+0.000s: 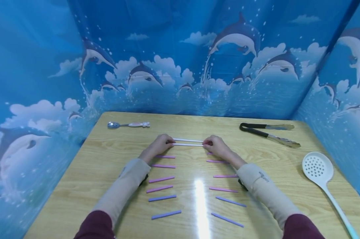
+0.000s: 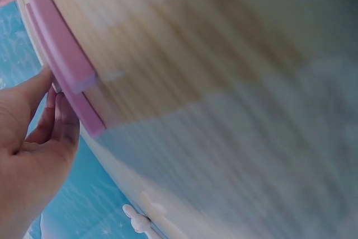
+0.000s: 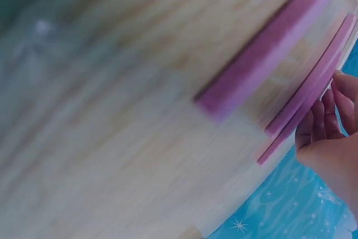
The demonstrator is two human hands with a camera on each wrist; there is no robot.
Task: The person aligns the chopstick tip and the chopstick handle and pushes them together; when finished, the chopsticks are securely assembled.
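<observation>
Two slim white sticks (image 1: 187,144) lie side by side across the far middle of the table, between both hands. My left hand (image 1: 161,145) pinches the left end of the nearer one with thumb and fingertips. At its right end, my right hand (image 1: 217,146) pinches the same stick. The farther white stick (image 1: 188,140) runs almost parallel, its ends right by the fingers. Closer in, pink sticks (image 1: 159,189) and purple sticks (image 1: 166,214) form a column on the left. A matching column on the right has pink (image 1: 225,176) and purple sticks (image 1: 227,220).
A spoon (image 1: 129,124) with a white figured handle lies at the back left. Black-handled tongs (image 1: 257,132) lie spread at the back right. Along the right edge is a white perforated skimmer (image 1: 318,166). A blue dolphin-print curtain (image 1: 174,39) hangs behind the table.
</observation>
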